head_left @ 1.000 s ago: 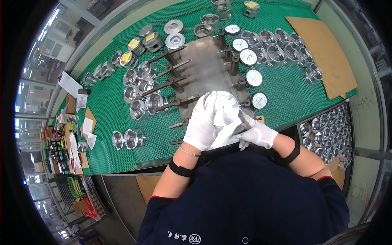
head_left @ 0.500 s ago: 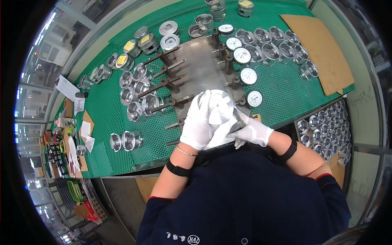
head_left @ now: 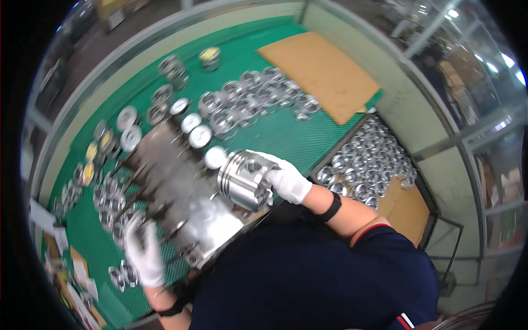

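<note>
A shiny metal piston (head_left: 242, 184), with ring grooves and a round pin hole in its side, is tilted in my gloved right hand (head_left: 289, 179). The fingers wrap its skirt, above the front right edge of the steel plate (head_left: 184, 176). My gloved left hand (head_left: 144, 250), smeared by motion, is beside the plate's left edge, with thumb and fingers apart. Nearest to it is a group of pistons (head_left: 113, 198), partly behind its fingers. Two pistons (head_left: 124, 275) stand closer to me.
Dial gauges (head_left: 200, 136) line the plate's right side; dark posts and rods (head_left: 140, 192) line its left. Many pistons (head_left: 242, 104) stand on the green mat (head_left: 275, 135) beyond. Cardboard (head_left: 322, 71) lies far right. A bin of pistons (head_left: 368, 157) sits below the table's right edge.
My hands have parted. The right has lifted the piston off to the right and turned it on its side; the left has moved away to the left. The view has swung right.
</note>
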A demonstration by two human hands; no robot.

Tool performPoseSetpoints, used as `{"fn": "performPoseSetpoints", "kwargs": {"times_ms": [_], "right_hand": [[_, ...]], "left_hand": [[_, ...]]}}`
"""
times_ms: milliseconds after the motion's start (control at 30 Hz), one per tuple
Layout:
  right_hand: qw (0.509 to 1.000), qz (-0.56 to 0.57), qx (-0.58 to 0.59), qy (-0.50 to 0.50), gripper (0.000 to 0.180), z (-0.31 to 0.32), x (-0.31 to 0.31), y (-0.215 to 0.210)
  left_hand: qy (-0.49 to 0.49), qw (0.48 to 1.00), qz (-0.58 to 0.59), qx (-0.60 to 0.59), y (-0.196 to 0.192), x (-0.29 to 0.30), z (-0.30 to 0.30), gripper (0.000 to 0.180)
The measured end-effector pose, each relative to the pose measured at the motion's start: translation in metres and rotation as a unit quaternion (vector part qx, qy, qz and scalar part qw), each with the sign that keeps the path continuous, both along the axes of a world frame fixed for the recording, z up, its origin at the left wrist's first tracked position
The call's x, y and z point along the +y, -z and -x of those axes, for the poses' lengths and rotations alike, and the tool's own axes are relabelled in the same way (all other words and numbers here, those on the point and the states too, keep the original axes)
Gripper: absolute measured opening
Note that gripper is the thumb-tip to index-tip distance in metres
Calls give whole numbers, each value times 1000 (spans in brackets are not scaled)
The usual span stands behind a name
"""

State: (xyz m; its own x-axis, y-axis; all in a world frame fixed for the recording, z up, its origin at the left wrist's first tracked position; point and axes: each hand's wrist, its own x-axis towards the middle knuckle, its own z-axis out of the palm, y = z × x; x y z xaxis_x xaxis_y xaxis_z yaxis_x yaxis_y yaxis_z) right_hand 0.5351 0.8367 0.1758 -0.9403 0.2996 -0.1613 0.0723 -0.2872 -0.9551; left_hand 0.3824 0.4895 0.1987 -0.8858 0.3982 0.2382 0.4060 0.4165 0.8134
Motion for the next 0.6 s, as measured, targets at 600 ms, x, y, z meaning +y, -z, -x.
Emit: {"fn": "performPoseSetpoints", "kwargs": {"times_ms": [600], "right_hand": [[884,121,-290,346,30,50,193,163]], "left_hand": [[-109,847,518,53,125,-209,39,33]]}}
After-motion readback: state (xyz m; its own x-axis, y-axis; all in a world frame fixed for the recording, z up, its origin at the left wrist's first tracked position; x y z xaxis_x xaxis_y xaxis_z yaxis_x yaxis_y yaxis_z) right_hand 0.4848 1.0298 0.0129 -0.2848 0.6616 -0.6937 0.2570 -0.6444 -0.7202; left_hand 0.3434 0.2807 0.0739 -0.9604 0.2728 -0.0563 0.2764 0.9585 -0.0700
